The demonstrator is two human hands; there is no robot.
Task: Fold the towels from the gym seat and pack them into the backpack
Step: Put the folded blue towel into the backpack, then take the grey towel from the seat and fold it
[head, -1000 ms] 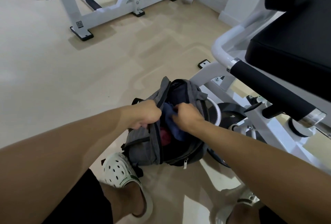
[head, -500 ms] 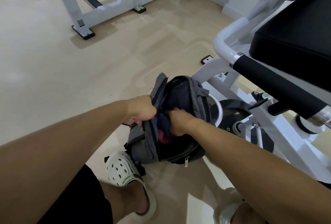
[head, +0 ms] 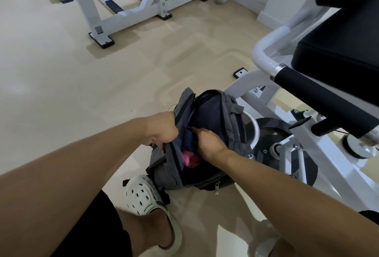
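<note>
A grey backpack [head: 232, 125] stands open on the floor beside my white clog. My left hand [head: 162, 130] grips the edge of its front panel and holds the opening apart. My right hand [head: 209, 142] reaches into the main compartment, and its fingers press a dark blue towel [head: 189, 138] down inside. A pink towel [head: 190, 159] lies lower in the same compartment, partly hidden by the blue one and my wrist. The black gym seat [head: 338, 55] at the upper right shows no towel on the part in view.
The seat's white machine frame [head: 262, 55] and a black padded handle [head: 320, 100] stand right behind the backpack. A grey disc base [head: 272, 133] lies beside it. Another white bench machine [head: 127, 12] stands far left. Beige floor [head: 82, 84] spreads between.
My right hand has pushed the blue towel from the opening down into the backpack. The left hand kept hold of the front panel, and the backpack has shifted slightly.
</note>
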